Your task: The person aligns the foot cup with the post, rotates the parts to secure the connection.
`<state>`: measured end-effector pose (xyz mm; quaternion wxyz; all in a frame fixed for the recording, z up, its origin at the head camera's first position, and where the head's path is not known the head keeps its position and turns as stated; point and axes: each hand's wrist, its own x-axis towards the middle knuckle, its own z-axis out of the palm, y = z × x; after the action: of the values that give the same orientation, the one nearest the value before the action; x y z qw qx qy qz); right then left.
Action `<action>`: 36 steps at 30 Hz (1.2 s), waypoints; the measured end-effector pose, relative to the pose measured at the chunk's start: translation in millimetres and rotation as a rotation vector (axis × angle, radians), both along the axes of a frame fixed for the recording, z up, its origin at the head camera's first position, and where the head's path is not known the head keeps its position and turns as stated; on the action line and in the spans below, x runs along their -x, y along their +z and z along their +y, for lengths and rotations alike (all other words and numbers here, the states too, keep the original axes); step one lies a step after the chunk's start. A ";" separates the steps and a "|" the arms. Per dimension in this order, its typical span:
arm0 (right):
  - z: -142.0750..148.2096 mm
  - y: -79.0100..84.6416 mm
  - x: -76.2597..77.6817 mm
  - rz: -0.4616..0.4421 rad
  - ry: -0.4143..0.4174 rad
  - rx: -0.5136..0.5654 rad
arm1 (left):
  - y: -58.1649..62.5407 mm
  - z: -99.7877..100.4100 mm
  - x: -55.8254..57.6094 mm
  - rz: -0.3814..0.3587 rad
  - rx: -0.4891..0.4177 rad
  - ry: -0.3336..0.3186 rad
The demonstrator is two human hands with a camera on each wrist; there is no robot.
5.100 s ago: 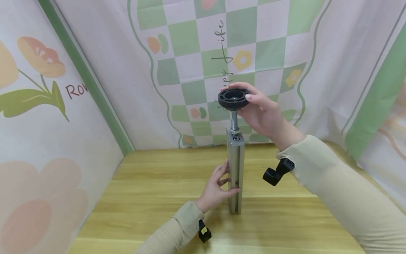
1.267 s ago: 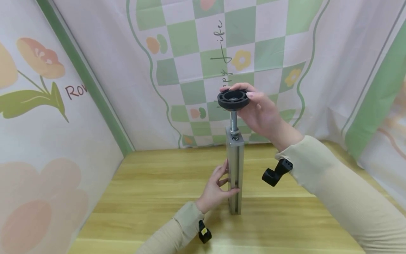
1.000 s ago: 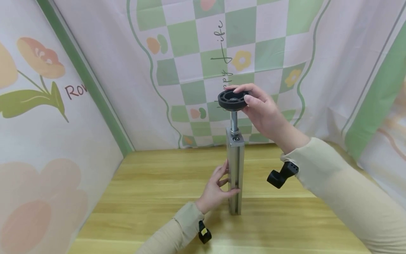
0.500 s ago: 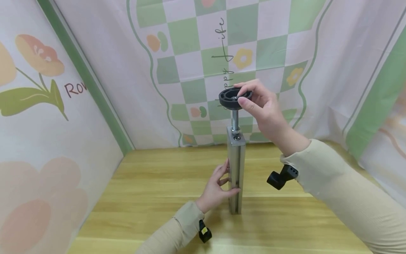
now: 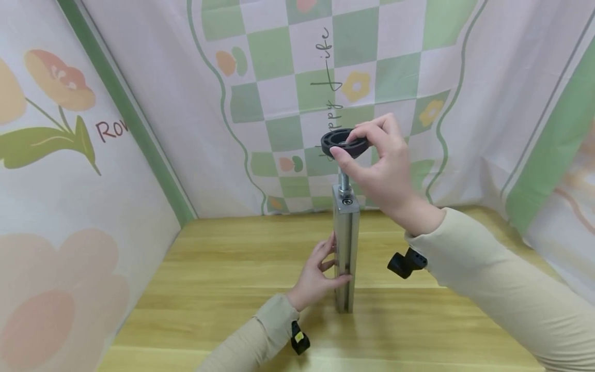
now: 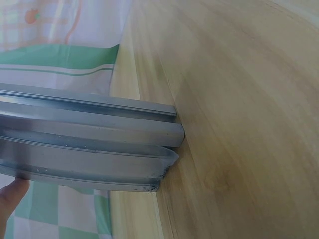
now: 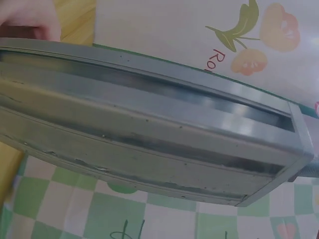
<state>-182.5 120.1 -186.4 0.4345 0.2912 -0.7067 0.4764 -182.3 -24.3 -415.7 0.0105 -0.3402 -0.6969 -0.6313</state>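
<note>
An aluminium profile (image 5: 346, 253) stands upright on the wooden table. My left hand (image 5: 313, 281) grips its lower half, thumb on the near side. A fingertip (image 6: 12, 199) touches the profile's edge in the left wrist view. From the end plate (image 5: 342, 205) on top rises a threaded rod (image 5: 344, 182), which carries a round black levelling foot (image 5: 328, 146). My right hand (image 5: 390, 168) pinches this foot by its rim, thumb in front and index finger over the inside. The right wrist view shows the slotted profile (image 7: 149, 129) up close; the foot is out of that view.
The wooden table (image 5: 223, 268) extends around the profile's base. Printed curtains hang behind (image 5: 274, 98) and to the left (image 5: 51, 206). Black wrist cameras sit on the left cuff (image 5: 299, 341) and the right cuff (image 5: 406, 263).
My right hand has turned about the foot: thumb and index finger have travelled from its right edge leftward across the near side. The left hand and the profile have stayed put.
</note>
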 end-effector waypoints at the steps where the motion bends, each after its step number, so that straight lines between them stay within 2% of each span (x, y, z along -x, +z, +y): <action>1: -1.1 0.0 0.1 0.016 -0.018 -0.002 | 0.0 -0.1 0.2 -0.003 -0.001 -0.001; 8: -3.6 0.0 2.6 0.100 -0.115 -0.031 | 0.5 -0.3 0.6 -0.026 -0.009 -0.001; 14: -4.5 -1.5 4.4 0.100 -0.184 -0.042 | 0.0 -0.9 -0.6 -0.047 0.001 0.009; 18: -6.8 -5.2 5.3 0.095 -0.181 -0.034 | 0.6 -0.5 -1.9 -0.044 -0.008 0.012; 22: -7.4 -7.0 7.5 0.118 -0.138 -0.003 | 1.3 0.3 -2.3 -0.040 -0.009 0.007; 24: -4.9 -6.5 9.8 0.110 -0.079 0.020 | 1.5 0.7 -1.9 -0.032 -0.005 0.002; 26: -1.0 -5.3 12.6 0.064 0.027 0.046 | 1.8 1.1 -1.5 -0.019 -0.004 -0.004; 28: 3.0 -4.0 16.3 -0.042 0.207 0.108 | 2.1 1.2 -1.4 -0.008 -0.003 -0.006; 33: 10.9 -3.0 27.6 -0.379 0.715 0.289 | 2.8 0.7 -1.4 0.003 -0.008 -0.007; 36: 14.3 -6.0 33.8 -0.483 0.897 0.291 | 2.7 0.5 -1.1 0.006 -0.008 -0.008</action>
<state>-216.3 134.4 -192.3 0.0485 0.3837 -0.5193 0.7621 -181.2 -23.8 -412.9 0.0114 -0.3446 -0.6931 -0.6330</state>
